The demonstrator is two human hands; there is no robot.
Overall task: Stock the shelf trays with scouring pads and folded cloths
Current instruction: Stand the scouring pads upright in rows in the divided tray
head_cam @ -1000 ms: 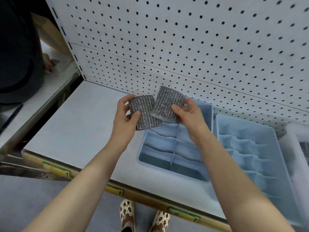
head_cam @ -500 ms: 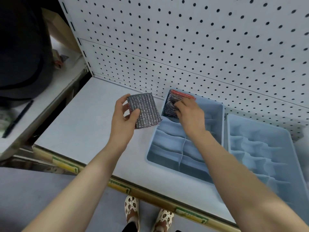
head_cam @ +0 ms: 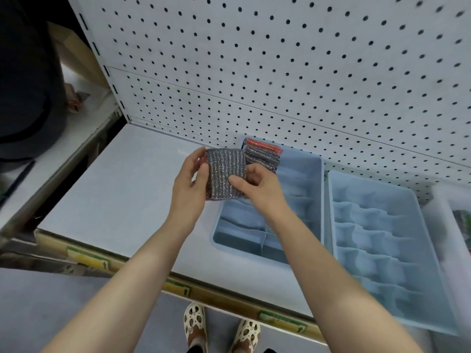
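Note:
Both hands hold one silver-grey scouring pad [head_cam: 224,171] just left of the near blue divided tray [head_cam: 319,197]. My left hand [head_cam: 188,184] grips its left edge with thumb in front. My right hand [head_cam: 260,187] pinches its lower right corner. A second scouring pad [head_cam: 262,155], silver with a red back, stands on edge in the tray's far left compartment. The tray's other compartments look empty.
A second blue divided tray [head_cam: 418,250] lies to the right, and a clear bin [head_cam: 456,225] at the far right edge. The white shelf [head_cam: 114,194] has a pegboard back wall [head_cam: 254,72]. A dark shape and side ledge are on the left.
My right hand left the red-backed pad standing in the tray's far left compartment and came back to pinch the pad that my left hand holds.

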